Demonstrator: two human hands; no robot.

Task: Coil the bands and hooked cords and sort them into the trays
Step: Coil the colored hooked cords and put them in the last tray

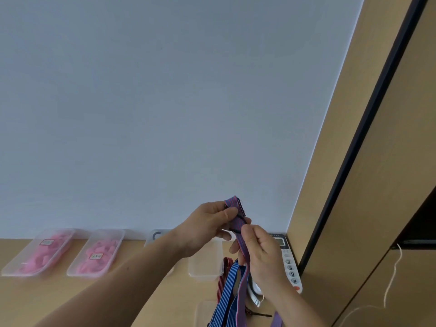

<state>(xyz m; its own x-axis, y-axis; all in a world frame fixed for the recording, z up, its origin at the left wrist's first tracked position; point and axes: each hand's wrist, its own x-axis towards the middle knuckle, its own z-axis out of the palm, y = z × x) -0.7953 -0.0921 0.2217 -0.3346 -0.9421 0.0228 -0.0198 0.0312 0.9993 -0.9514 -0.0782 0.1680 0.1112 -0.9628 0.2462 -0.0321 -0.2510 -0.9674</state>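
Head view: the left grip [207, 225] pinches the folded top of the purple striped band [232, 202], held up before the wall. The right grip [262, 253] pinches it lower, and the tail trails to the surface [59, 291]. I'd keep each wrap flat and taut. Labels on the pink-filled trays [117, 247] are unreadable; the phone [291, 267] keys show 3, 6, 9, #.

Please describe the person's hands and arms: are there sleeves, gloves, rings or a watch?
The left hand and the right hand are bare, without gloves. Both forearms are bare too; no sleeve comes into view. I see no ring, watch or bracelet.
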